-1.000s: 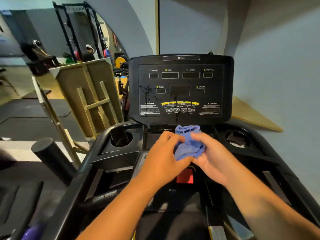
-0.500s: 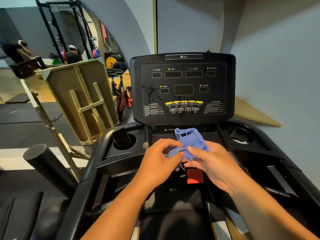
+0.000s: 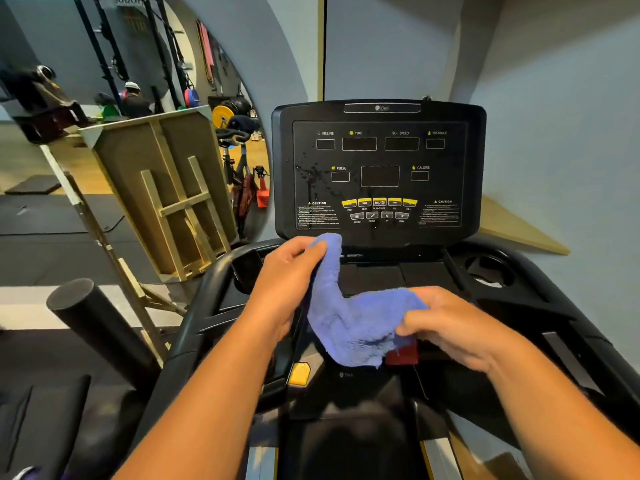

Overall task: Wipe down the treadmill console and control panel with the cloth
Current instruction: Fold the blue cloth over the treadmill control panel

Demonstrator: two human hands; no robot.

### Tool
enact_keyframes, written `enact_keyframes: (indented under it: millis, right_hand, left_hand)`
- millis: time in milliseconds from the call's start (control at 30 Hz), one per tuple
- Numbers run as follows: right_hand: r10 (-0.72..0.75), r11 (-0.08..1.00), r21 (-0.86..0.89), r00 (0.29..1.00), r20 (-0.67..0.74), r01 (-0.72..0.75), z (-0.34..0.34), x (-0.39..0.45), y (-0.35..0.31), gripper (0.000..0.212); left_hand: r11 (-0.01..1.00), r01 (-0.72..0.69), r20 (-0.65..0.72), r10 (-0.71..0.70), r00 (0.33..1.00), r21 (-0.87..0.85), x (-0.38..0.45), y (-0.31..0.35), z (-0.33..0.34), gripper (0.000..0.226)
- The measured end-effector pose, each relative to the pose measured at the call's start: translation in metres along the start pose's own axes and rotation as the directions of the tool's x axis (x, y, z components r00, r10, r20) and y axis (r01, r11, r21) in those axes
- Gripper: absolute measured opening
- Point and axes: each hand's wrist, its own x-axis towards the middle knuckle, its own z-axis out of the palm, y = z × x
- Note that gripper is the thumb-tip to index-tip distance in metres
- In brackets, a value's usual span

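A blue cloth (image 3: 353,317) is stretched between both hands in front of the black treadmill console (image 3: 379,112). My left hand (image 3: 287,282) pinches its upper corner just below the console's lower left edge. My right hand (image 3: 453,323) grips the cloth's lower right end over the red stop button (image 3: 403,355). The control panel (image 3: 379,209) with yellow and grey buttons faces me. Dark liquid spots (image 3: 313,174) mark the left side of the screen area.
Cup holders sit at the left (image 3: 247,271) and right (image 3: 488,271) of the tray. A yellow tab (image 3: 299,374) lies below the cloth. A wooden frame (image 3: 166,192) leans at the left, beside a black padded roller (image 3: 93,320). A wall is close on the right.
The bunched cloth has been pulled open between the hands. My left hand rose toward the console's lower left edge with one corner; my right hand stayed low.
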Motion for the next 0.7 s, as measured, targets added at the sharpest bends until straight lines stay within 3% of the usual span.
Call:
enact_keyframes:
  millis: [67, 133, 200, 267, 367, 467, 567, 633, 700]
  right_hand:
    - [0.034, 0.997, -0.069, 0.999, 0.012, -0.033, -0.004, 0.004, -0.004, 0.046]
    - [0.000, 0.998, -0.056, 0.999, -0.053, -0.003, -0.005, 0.013, -0.010, 0.077]
    - [-0.121, 0.991, 0.047, 0.992, -0.044, 0.123, -0.010, 0.021, -0.023, 0.101]
    - [-0.249, 0.963, 0.130, 0.965, 0.077, 0.238, -0.015, 0.025, -0.037, 0.080]
    - [-0.268, 0.952, 0.191, 0.952, 0.149, 0.238, -0.014, 0.021, -0.055, 0.040]
    - [-0.214, 0.932, 0.295, 0.977, -0.023, 0.211, -0.014, 0.020, -0.053, 0.025]
    - [-0.063, 0.876, 0.455, 0.975, -0.215, 0.157, -0.022, 0.019, -0.037, 0.017]
    - [0.020, 0.915, 0.393, 0.961, -0.277, 0.094, -0.030, 0.015, -0.023, 0.013]
    - [0.051, 0.956, 0.294, 0.971, -0.235, 0.021, -0.039, 0.010, -0.010, 0.015]
  left_hand:
    - [0.995, -0.056, 0.068, 0.051, 0.996, 0.078, 0.002, 0.018, 0.005, 0.016]
    - [0.994, -0.088, 0.198, 0.073, 0.977, 0.066, 0.003, 0.040, 0.014, 0.016]
    - [0.996, -0.091, 0.336, 0.079, 0.939, 0.022, 0.003, 0.061, 0.023, 0.017]
    - [0.997, -0.080, 0.406, 0.081, 0.910, -0.020, 0.006, 0.076, 0.030, 0.018]
    - [0.989, -0.004, 0.401, 0.064, 0.914, -0.148, 0.018, 0.082, 0.035, 0.028]
    - [0.950, 0.196, 0.291, -0.121, 0.949, -0.242, 0.034, 0.051, 0.033, 0.041]
    - [0.850, 0.495, 0.421, -0.388, 0.820, -0.181, 0.021, -0.004, 0.031, 0.063]
    - [0.824, 0.534, 0.459, -0.407, 0.790, -0.189, 0.008, -0.032, 0.035, 0.054]
    - [0.834, 0.448, 0.358, -0.332, 0.873, -0.321, 0.003, -0.046, 0.042, 0.046]
